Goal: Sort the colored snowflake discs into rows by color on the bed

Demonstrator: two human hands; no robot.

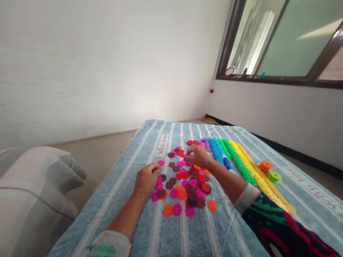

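Loose notched discs [182, 193] in pink, red, orange, brown and black lie scattered and partly overlapping on a striped blue cloth [136, 221]. My left hand [146, 179] is at the left edge of the scatter, thumb and fingers pinched together. A pink disc [160, 162] shows just past its fingertips; whether they grip it is unclear. My right hand [198, 155] reaches in over the far right part of the scatter. Its fingers are curled downward and closed, and what they hold is hidden. Purple discs [207, 145] lie just beyond that hand.
To the right run long rows of blue [216, 150], green [238, 162] and yellow discs [257, 173]. Orange [266, 166] and lime discs [274, 177] sit beyond them. A white-covered object [40, 192] stands left of the table. Walls and a window [284, 39] are behind.
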